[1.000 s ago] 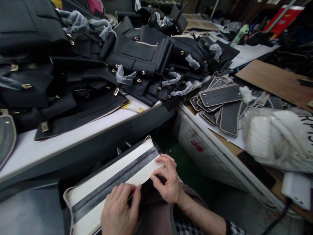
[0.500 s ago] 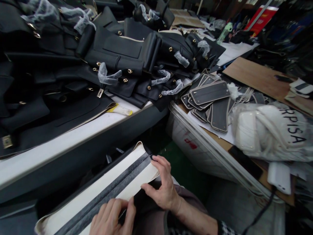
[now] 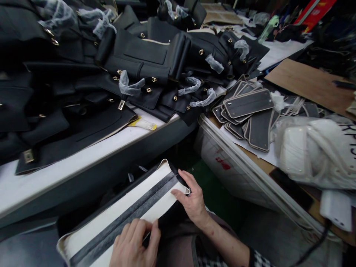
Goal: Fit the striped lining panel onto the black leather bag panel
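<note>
A long black leather bag piece (image 3: 122, 218) lies slanted across the lap, its upturned side white with a dark grey strip down the middle. My right hand (image 3: 193, 196) grips its far right corner, thumb on the white face and fingers around the end. At the near long edge, my left hand (image 3: 136, 243) is closed with curled fingers, thumb and forefinger pinching that edge. The left fingertips are partly hidden. Its far left corner curls up.
Black leather bags (image 3: 144, 55) with gold clasps and plastic-wrapped handles are heaped on the white table (image 3: 91, 159). On the right bench, grey panels (image 3: 247, 104) lie piled beside a plastic-wrapped white bag (image 3: 311, 148), a dark phone-like slab (image 3: 292, 189) and a white corded box (image 3: 336, 209).
My right thumb has moved up onto the white face at the corner, and the hand wraps the end more closely. The left hand keeps its hold. The camera view has shifted slightly left.
</note>
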A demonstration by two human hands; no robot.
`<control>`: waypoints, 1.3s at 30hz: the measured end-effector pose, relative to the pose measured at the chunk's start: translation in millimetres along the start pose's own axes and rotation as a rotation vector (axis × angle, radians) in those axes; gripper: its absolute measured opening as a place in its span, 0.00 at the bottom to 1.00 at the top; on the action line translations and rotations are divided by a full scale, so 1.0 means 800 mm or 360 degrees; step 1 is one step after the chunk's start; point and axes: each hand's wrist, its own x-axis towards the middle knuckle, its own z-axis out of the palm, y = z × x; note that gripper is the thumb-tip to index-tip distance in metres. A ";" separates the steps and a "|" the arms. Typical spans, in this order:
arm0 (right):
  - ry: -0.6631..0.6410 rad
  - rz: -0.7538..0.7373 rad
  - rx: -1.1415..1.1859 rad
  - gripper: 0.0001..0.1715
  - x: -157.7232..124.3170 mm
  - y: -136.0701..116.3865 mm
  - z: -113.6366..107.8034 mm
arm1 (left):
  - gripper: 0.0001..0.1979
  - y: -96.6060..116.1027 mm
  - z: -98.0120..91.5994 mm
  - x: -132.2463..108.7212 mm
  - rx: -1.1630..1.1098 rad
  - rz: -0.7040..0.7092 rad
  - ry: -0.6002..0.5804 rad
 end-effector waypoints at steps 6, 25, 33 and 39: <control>0.0205 -0.0290 -0.0279 0.25 -0.004 -0.026 -0.028 | 0.13 0.013 -0.003 0.005 -0.0022 -0.0127 0.0093; -0.0454 -0.1479 -0.0957 0.26 -0.092 -0.017 0.011 | 0.06 -0.019 -0.048 -0.073 -0.0120 -0.0253 0.0168; -0.0455 -0.1545 -0.0944 0.25 -0.099 -0.028 0.028 | 0.05 -0.039 -0.042 -0.078 -0.0272 -0.0261 0.0133; -0.0532 -0.1602 -0.0930 0.24 -0.106 -0.030 0.045 | 0.07 -0.037 -0.039 -0.070 -0.0317 -0.0426 0.0172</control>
